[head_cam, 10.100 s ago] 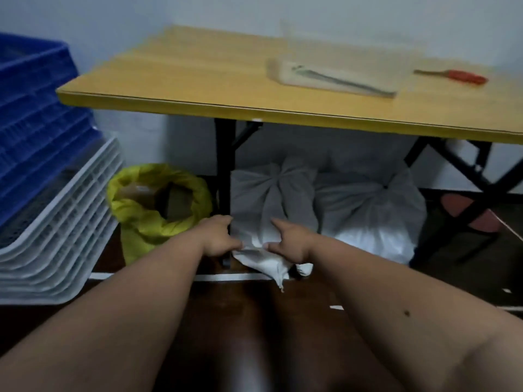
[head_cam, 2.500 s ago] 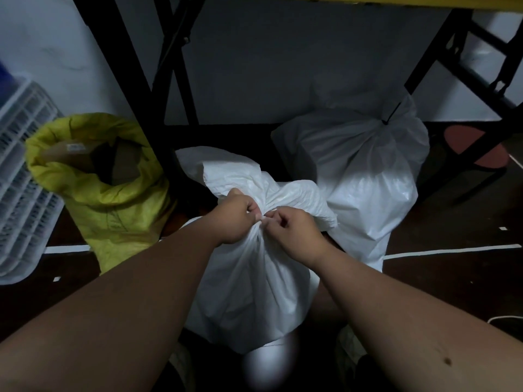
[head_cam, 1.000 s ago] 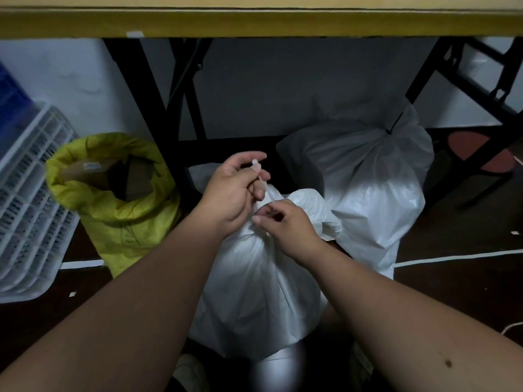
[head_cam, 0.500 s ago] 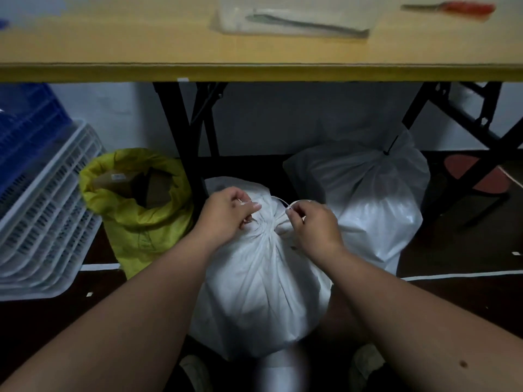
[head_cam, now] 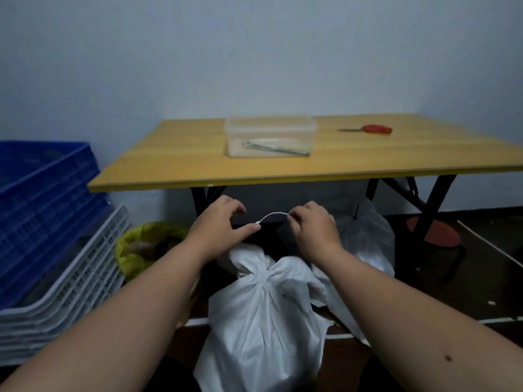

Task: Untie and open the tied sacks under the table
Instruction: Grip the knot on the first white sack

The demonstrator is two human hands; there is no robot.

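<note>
Tie off: thin white plastic tie (head_cam: 272,215) pinched by right hand (head_cam: 312,227), other end at left hand (head_cam: 223,224) thumb, fingers loose. Front white woven sack (head_cam: 263,321), on floor before yellow-topped table (head_cam: 198,162), neck bunched, unopened. Rear white sack (head_cam: 365,239) w/ black tie: untouched.

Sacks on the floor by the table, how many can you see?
3. A white woven plastic sack sits nearest, below both hands; a second white sack lies behind it to the right; an open yellow sack stands left, beside the crates. More may be hidden.
</note>
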